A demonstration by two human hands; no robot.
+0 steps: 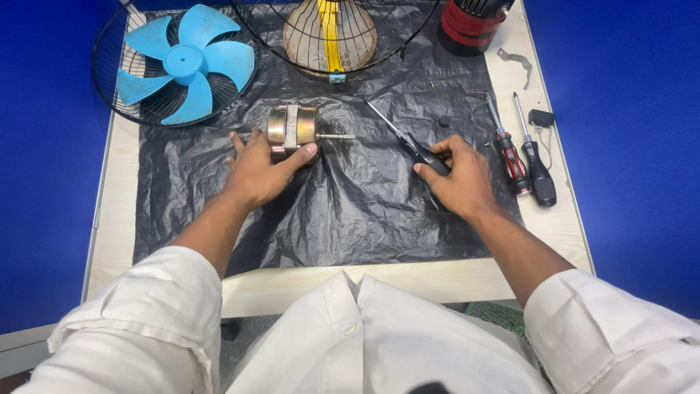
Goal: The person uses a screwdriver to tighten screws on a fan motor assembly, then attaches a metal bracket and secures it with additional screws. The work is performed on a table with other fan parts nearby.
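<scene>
My left hand (260, 170) rests on the black plastic sheet (350, 211) and grips a small brass-coloured fan motor (292, 128), whose thin shaft points right. My right hand (458, 177) closes over the black handle of a screwdriver (408, 143); its metal shank runs up and to the left, with the tip lying on the sheet. The two hands are apart, with crumpled sheet between them.
A blue fan blade (186, 60) lies in a wire guard at the back left. A second wire guard (332, 29) lies at the back centre, a red and black housing (470, 25) at the back right. Two more screwdrivers (526, 157) lie right of my right hand.
</scene>
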